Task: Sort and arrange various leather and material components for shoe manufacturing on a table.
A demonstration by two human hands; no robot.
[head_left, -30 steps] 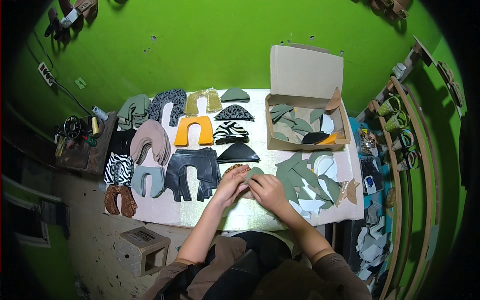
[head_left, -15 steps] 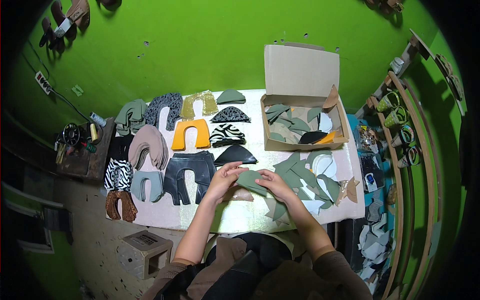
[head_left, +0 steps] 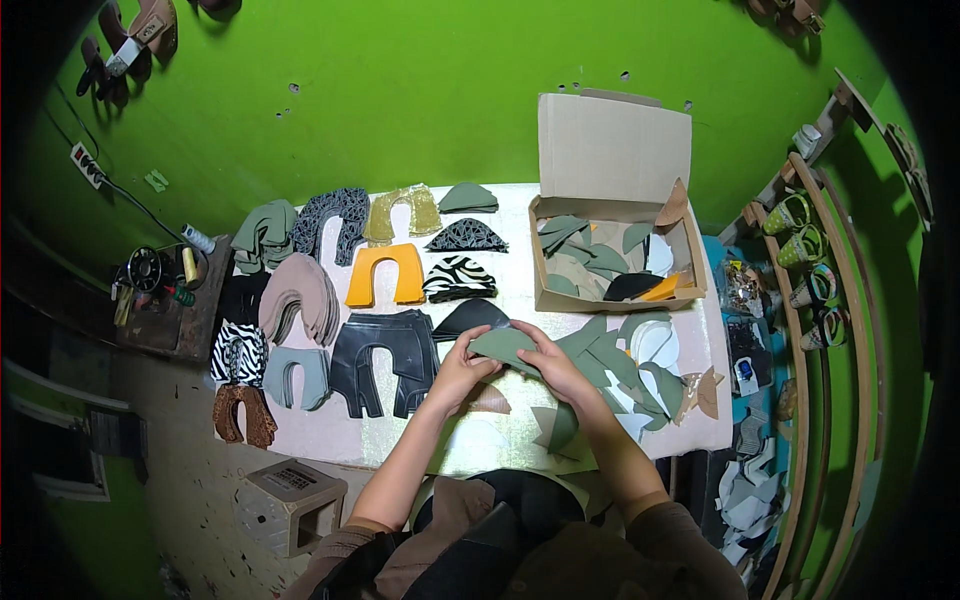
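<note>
Between my two hands is a green half-round cut piece (head_left: 503,346), held over the near middle of the table. My left hand (head_left: 464,370) pinches its left end, and my right hand (head_left: 552,364) grips the right end. Just beyond it lies a stack of black half-round pieces (head_left: 470,318), partly covered by my fingers. A brown half-round piece (head_left: 491,404) shows under my hands. To the right of my right hand, loose green pieces (head_left: 612,362) overlap in a heap with white pieces (head_left: 655,343) among them.
An open cardboard box (head_left: 580,299) with mixed cut pieces stands at the back right. Arch-shaped stacks, such as orange (head_left: 384,262), black (head_left: 352,345) and pink (head_left: 285,285), cover the table's left. Half-round zebra-striped pieces (head_left: 460,277) lie mid-table. A wooden rack (head_left: 845,330) holds sandals at right.
Both hands have shifted slightly, and the green piece between them is now tilted and bent differently. My left fingers have closed in on its left end. The view has moved a little.
</note>
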